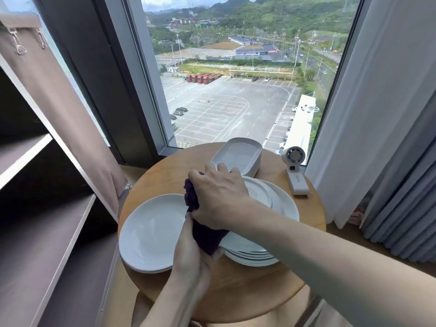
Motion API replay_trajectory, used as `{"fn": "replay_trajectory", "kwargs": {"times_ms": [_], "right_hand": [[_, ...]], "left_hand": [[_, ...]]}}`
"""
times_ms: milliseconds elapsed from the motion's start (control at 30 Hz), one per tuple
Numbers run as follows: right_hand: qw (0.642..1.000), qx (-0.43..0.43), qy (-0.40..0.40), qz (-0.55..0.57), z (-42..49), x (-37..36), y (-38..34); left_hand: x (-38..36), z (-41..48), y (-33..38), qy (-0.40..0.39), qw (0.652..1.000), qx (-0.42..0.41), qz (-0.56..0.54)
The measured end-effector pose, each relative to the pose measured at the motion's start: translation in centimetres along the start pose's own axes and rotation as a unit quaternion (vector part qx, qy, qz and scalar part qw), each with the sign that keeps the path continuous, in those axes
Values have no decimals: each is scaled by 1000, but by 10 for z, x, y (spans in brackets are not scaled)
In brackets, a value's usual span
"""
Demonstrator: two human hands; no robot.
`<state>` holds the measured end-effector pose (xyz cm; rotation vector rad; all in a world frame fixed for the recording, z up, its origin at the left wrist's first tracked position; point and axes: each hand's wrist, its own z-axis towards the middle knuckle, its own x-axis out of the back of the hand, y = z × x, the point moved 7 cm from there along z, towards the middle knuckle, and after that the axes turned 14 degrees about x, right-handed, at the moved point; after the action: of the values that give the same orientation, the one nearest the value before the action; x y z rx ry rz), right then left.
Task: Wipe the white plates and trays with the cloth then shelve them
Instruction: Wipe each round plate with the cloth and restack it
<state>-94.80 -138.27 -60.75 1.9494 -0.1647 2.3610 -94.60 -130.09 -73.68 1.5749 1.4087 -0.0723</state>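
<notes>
a round wooden table (236, 291) is standing in front of a window (236, 79), and both hands are working over its middle. a dark purple cloth (207, 237) is hanging bunched between them, above the gap between the two groups of plates. the right hand (219, 197), reaching in from the right edge, is clamping its curled fingers around the upper part of the cloth. the left hand (193, 258), coming up from the near edge, is gripping the lower part, fingers wrapped around it.

a white plate (151, 232) is lying at the table's left edge, with a second rim showing under it. a stack of white plates (283, 204) is sitting just right of the centre, partly hidden by the right hand and forearm. a stack of white trays (238, 154) is resting at the far edge, just beside the plate stack. a small white fan (293, 171) is standing at the right edge.

a shelf unit (47, 232) is standing to the left of the table, and a pale curtain (368, 114) is hanging to the right.
</notes>
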Motion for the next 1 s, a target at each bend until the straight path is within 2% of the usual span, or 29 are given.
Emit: {"fn": "replay_trajectory", "kwargs": {"times_ms": [167, 433, 767, 1000], "right_hand": [[998, -45, -36, 37, 22, -3, 18], [989, -101, -62, 89, 34, -7, 50], [978, -162, -59, 114, 24, -3, 99], [950, -221, -66, 211, -9, -13, 157]], "left_hand": [[-7, -7, 1, -20, 999, 1, 49], [0, -4, -2, 7, 991, -21, 134], [0, -5, -1, -1, 992, -12, 129], [-1, -7, 0, 6, 992, -17, 126]]}}
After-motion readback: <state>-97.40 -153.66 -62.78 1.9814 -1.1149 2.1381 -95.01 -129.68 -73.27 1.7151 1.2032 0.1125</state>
